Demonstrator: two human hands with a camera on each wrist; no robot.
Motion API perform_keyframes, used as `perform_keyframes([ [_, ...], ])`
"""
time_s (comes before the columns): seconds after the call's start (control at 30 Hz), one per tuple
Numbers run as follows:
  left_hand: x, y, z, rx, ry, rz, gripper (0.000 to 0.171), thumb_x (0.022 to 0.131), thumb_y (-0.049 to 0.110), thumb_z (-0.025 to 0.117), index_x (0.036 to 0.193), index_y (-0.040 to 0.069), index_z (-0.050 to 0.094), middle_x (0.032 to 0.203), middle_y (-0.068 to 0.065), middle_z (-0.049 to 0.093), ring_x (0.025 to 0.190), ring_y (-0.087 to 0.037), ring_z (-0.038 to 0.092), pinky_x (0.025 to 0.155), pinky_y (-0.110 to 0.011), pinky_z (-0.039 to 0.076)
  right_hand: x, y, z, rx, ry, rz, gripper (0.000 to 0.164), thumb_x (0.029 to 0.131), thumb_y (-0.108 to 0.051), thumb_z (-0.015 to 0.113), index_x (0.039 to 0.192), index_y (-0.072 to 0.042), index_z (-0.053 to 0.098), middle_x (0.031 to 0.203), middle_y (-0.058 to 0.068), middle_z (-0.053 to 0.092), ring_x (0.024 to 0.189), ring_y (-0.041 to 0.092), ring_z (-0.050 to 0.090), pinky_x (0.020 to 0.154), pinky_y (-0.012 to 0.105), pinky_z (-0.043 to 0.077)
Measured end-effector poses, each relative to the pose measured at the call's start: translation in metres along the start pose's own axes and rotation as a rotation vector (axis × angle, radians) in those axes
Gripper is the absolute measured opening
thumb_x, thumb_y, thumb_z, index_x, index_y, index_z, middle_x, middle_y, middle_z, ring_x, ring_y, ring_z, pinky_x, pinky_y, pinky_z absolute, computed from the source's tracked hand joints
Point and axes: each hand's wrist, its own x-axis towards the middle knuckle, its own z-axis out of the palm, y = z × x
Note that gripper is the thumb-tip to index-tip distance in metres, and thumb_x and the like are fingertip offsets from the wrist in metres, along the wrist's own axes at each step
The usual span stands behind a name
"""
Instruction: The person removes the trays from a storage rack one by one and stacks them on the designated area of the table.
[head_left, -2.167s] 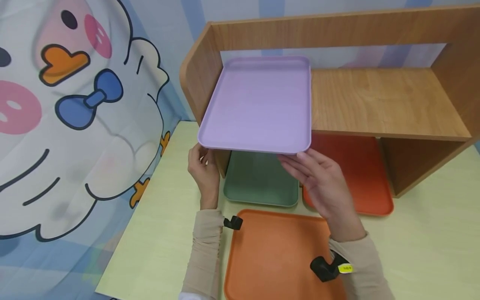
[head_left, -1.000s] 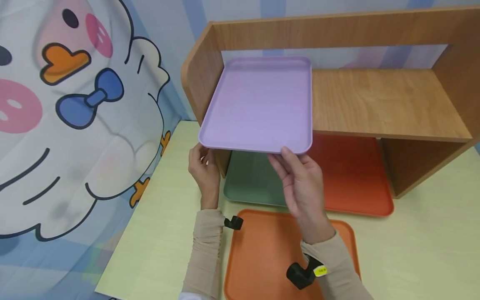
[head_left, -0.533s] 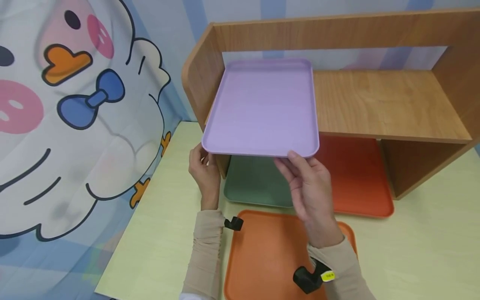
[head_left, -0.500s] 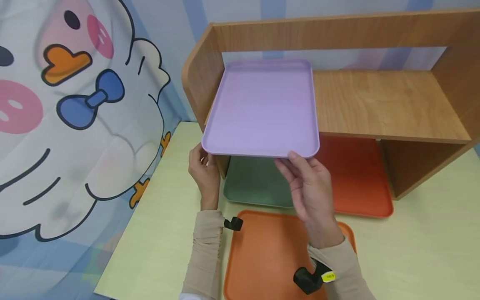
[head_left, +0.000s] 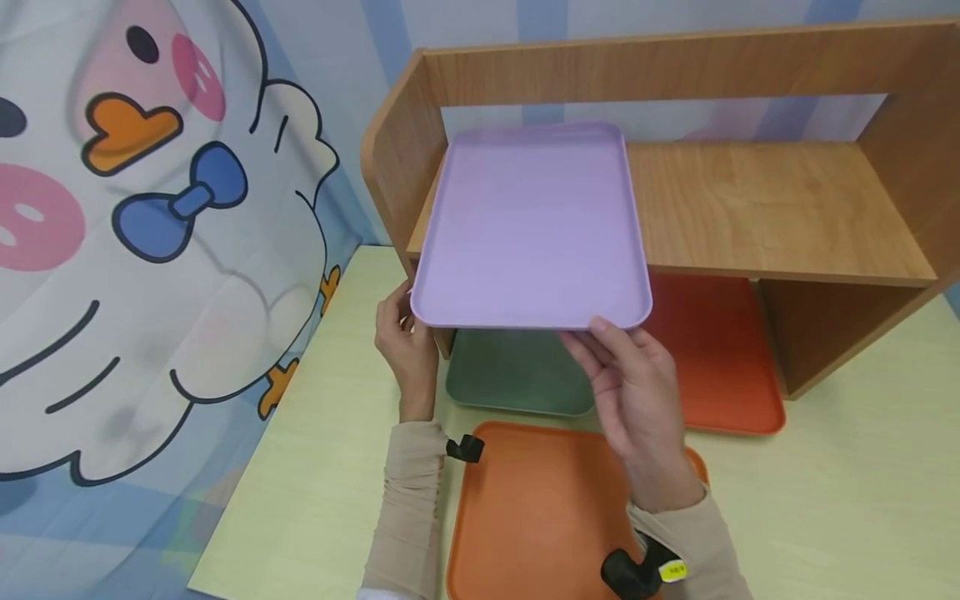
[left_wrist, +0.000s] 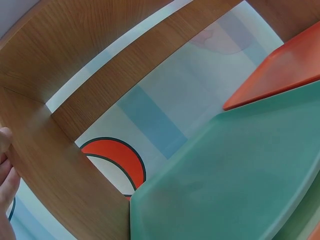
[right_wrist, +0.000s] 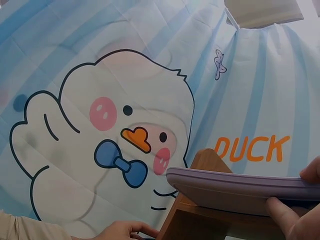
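Keep lilac tray [head_left: 532, 229] level across front edge of shelf [head_left: 772, 208], pinched in right hand [head_left: 637, 408]; brace shelf's left edge with gripping left hand [head_left: 409, 346].

We read "DUCK", orange capitals [right_wrist: 252, 148], on the blue-and-white striped cloth backdrop [right_wrist: 304, 90], right wrist view. Head view: small yellow label [head_left: 672, 571] on the black device [head_left: 624, 575] at the right sleeve [head_left: 705, 533]; its characters we cannot resolve.

A person's sleeved arms [head_left: 411, 492] were extended, the right hand [head_left: 639, 404] pinching, thumb [head_left: 613, 337] uppermost; the left hand [head_left: 407, 350], partly hidden, appeared curled.
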Motion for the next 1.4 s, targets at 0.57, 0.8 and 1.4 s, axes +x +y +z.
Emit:
perform_keyframes([
  [0.57,-0.001,0.003,0.0,-0.057,0.003,0.038,0.023,0.088,0.014,0.061,0.11,0.009,0.065,0.096,-0.01,0.059,0.086,-0.017,0.061,0.074,-0.028,0.053,-0.017,-0.017,-0.018,-0.013,-0.056,-0.005,0.013,0.089,0.005,0.052,0.098,0.007,0.062,0.101,0.015,0.065,0.094,0.026,0.064,0.087,0.041,0.048],
  [0.8,-0.001,0.005,0.0,-0.082,0.012,0.047,0.023,0.087,0.012,0.063,0.109,0.009,0.065,0.095,-0.011,0.06,0.085,-0.02,0.062,0.074,-0.032,0.054,-0.022,-0.024,-0.027,0.002,-0.114,-0.01,0.018,0.092,0.005,0.047,0.103,0.009,0.061,0.103,0.016,0.065,0.096,0.027,0.064,0.089,0.042,0.046],
  [1.4,-0.004,0.032,-0.003,-0.056,0.029,0.043,0.023,0.085,0.0,0.062,0.108,-0.003,0.063,0.093,-0.021,0.058,0.084,-0.029,0.06,0.074,-0.039,0.053,-0.029,-0.036,-0.056,0.077,-0.308,-0.051,0.034,0.094,0.01,0.03,0.104,0.011,0.063,0.103,0.017,0.066,0.096,0.028,0.064,0.089,0.041,0.048],
])
